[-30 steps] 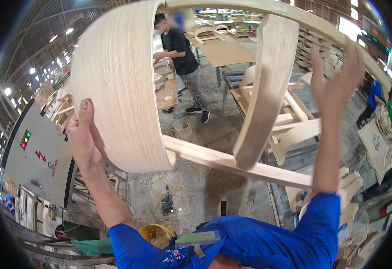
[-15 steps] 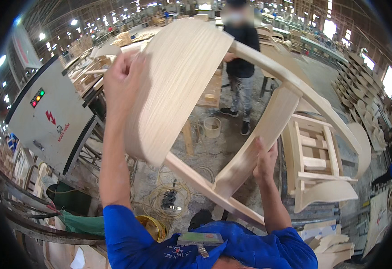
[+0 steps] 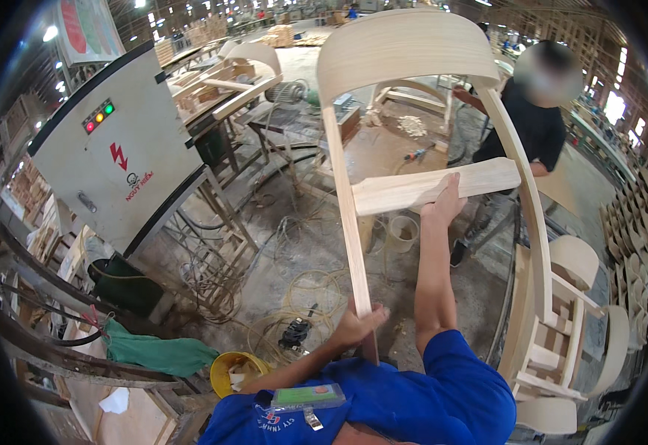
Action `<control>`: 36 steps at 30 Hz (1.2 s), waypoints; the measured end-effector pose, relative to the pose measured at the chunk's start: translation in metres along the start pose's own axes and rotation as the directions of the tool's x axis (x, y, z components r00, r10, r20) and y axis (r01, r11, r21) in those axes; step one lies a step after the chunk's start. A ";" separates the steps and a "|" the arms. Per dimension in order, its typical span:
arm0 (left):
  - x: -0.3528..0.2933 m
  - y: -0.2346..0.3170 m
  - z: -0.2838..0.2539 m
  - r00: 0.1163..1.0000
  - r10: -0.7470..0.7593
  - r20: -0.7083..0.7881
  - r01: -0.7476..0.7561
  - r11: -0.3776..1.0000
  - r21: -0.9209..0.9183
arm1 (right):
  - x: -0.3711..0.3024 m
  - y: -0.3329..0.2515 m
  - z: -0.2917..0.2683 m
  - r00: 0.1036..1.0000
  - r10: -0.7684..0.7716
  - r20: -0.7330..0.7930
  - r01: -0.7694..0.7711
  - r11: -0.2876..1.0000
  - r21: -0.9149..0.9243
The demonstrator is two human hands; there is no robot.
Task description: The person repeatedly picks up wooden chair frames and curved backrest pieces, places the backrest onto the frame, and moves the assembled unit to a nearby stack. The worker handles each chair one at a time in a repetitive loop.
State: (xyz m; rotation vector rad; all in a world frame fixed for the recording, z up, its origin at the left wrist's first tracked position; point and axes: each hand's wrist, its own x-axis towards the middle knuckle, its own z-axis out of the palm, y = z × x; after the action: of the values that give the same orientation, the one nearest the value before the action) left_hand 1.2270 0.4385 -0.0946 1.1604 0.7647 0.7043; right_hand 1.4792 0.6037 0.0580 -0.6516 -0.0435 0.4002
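Observation:
A pale wooden chair back frame (image 3: 413, 53) stands raised before me, its wide curved top panel pointing away. Two long posts run back toward me from that panel, joined by a flat crosspiece (image 3: 405, 189). Low on the left post (image 3: 345, 230), close to my body, my left hand (image 3: 359, 324) is closed around the wood. My right hand (image 3: 445, 204) grips the crosspiece near its middle, thumb on the upper face and the other fingers mostly hidden behind it. The far end of the right post hangs free.
Assembled wooden chair frames (image 3: 554, 348) stack at the right. A grey electrical cabinet (image 3: 109, 148) stands left, a yellow bucket (image 3: 235, 371) below it. Hoses (image 3: 309, 285) coil on the floor by a white bucket (image 3: 402, 232). A person in black (image 3: 524, 126) stands beyond the frame.
The frame has swung round from a slant to nearly upright in view, its curved panel moving right and away. My left hand has gone from that panel down to the left post's lower end.

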 end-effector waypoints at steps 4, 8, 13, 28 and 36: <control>0.056 0.036 -0.060 0.954 0.200 -0.223 -0.034 0.812 0.583 | 0.031 0.071 0.018 0.986 0.166 0.028 -0.168 0.981 0.098; 0.133 0.083 -0.129 0.878 0.306 -0.367 0.090 0.648 0.756 | 0.123 0.119 -0.006 0.908 0.322 0.267 -0.377 0.907 0.188; 0.204 0.121 -0.209 0.833 0.363 -0.417 0.223 0.469 0.854 | 0.134 0.216 0.009 0.882 0.464 0.079 -0.470 0.878 0.086; 0.458 0.136 -0.282 0.921 0.119 -0.371 0.285 0.443 0.850 | 0.292 0.363 0.048 0.821 0.562 -0.105 -0.559 0.827 0.056; 0.503 0.130 -0.298 0.929 0.079 -0.362 0.306 0.389 0.869 | 0.316 0.398 0.035 0.787 0.595 -0.160 -0.587 0.803 0.099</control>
State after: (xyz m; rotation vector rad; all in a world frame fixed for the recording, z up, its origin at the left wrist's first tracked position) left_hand 1.2517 1.0364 -0.1133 2.0015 1.6739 0.3040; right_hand 1.6258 1.0301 -0.1792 -0.6472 0.3593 0.9480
